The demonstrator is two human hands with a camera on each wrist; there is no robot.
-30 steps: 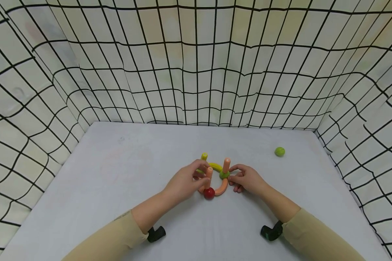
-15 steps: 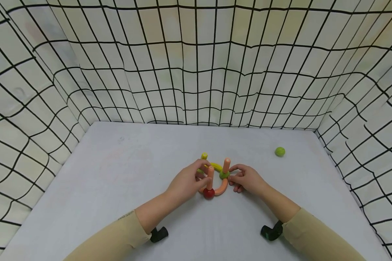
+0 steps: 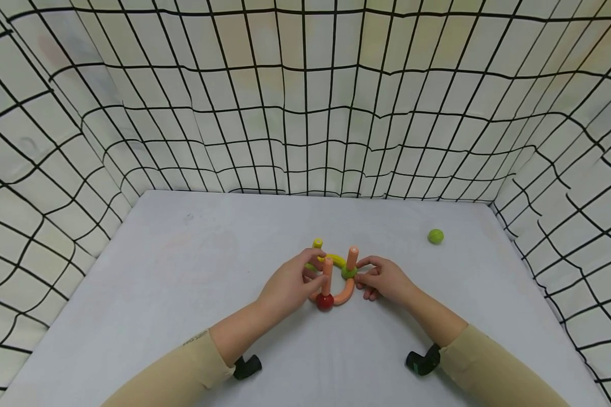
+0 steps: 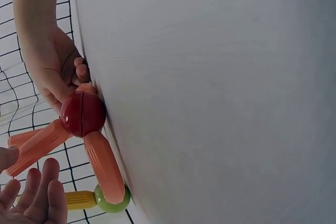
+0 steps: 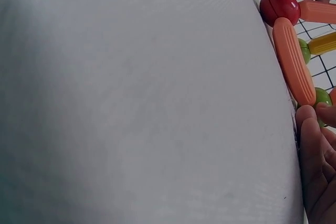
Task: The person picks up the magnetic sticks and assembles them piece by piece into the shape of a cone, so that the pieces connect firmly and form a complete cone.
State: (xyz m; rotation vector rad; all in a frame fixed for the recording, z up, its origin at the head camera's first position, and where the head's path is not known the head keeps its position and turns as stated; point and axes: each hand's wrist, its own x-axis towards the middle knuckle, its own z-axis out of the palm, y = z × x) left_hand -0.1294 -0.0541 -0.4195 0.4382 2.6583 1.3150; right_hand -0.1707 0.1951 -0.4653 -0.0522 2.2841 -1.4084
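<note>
My left hand [image 3: 287,282] holds an upright orange toy rod [image 3: 327,278] between thumb and fingers; its foot meets a red ball [image 3: 325,302]. Curved orange rods [image 3: 344,294] run from that ball along the table. On the right side, my right hand [image 3: 384,278] pinches a green ball [image 3: 349,272] with thumb and index finger, a second upright orange rod [image 3: 353,257] standing on it. Behind my left fingers, another green ball [image 4: 113,198] carries an upright yellow rod [image 4: 80,200]. A curved yellow rod [image 3: 335,260] closes the ring's far side.
A loose lime-green ball [image 3: 435,236] lies at the table's back right. Black netting [image 3: 305,113] over pale walls rises at the back and both sides of the white table [image 3: 209,243]. Black devices [image 3: 424,360] sit at both wrists.
My left hand has shifted slightly right, bringing its orange rod from leaning behind the red ball to upright on top of it. My right hand has stayed in place.
</note>
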